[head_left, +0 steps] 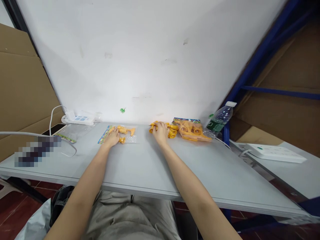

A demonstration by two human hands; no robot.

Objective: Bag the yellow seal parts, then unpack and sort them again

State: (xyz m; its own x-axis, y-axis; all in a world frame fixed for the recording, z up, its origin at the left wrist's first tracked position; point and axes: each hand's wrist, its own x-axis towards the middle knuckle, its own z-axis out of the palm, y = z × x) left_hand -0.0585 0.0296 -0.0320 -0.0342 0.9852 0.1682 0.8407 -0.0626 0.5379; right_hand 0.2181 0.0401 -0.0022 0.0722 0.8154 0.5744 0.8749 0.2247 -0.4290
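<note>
- While both hands reach toward the far edge of the grey tabletop (140, 166), the work looks partway along to me, with yellow pieces in two packets and another bunch seemingly loose.
- What seems done: the right-hand packet (191, 131), over toward the tabletop's right edge, looks well filled, and the left-hand packet (130, 137) has a few pieces showing through its clear plastic.
- What seems left: the loose yellow pieces (173, 133) lie between the two packets, near the far edge, with no wrapping that I can make out. Whether either packet is sealed, I can't tell from here.
- The left hand (113, 136) lies over the left-hand packet, its fingers bent across the plastic; I can't tell whether they pinch anything or merely rest.
- The right hand (161, 132) is down on the loose bunch, fingers curled over its left part; whether they have closed around a piece, the hand itself hides.
- As for looks, the pieces are bright yellow-orange, with several round, hollow, cup-like ends. Both packets are clear, each with a colourful printed strip: along the left side of one, across the far side of the other.
- Toward the tabletop's far left corner lies a white power strip (79, 118); just beyond the right-hand packet, a clear bottle (222, 117) leans by a blue post.
</note>
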